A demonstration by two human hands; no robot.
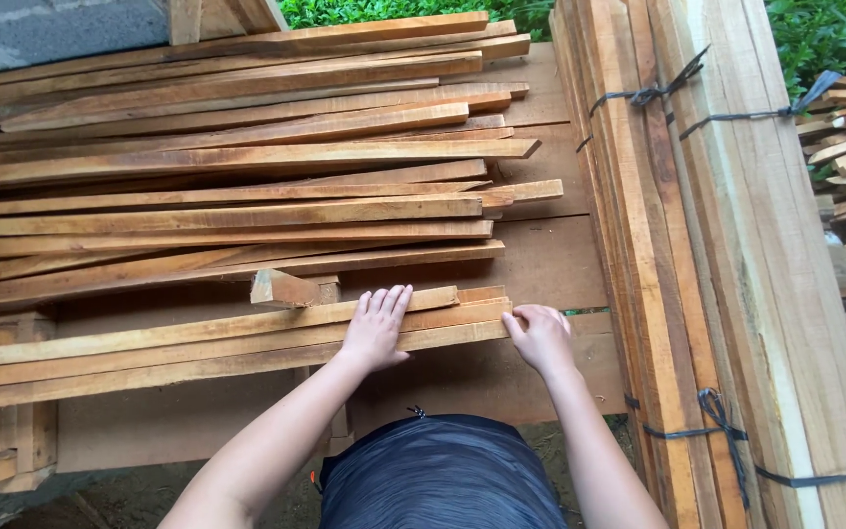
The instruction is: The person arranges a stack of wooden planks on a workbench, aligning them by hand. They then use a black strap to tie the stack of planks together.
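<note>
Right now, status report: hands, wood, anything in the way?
Left hand flat on near slats. Right hand gripping their end. Small offcut block lies just behind.

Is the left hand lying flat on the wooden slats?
Yes, the left hand rests palm-down, fingers spread, on the nearest wooden slats.

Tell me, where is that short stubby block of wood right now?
The short wood block lies left of centre in the head view, on the long slats, just left of the left hand.
</note>
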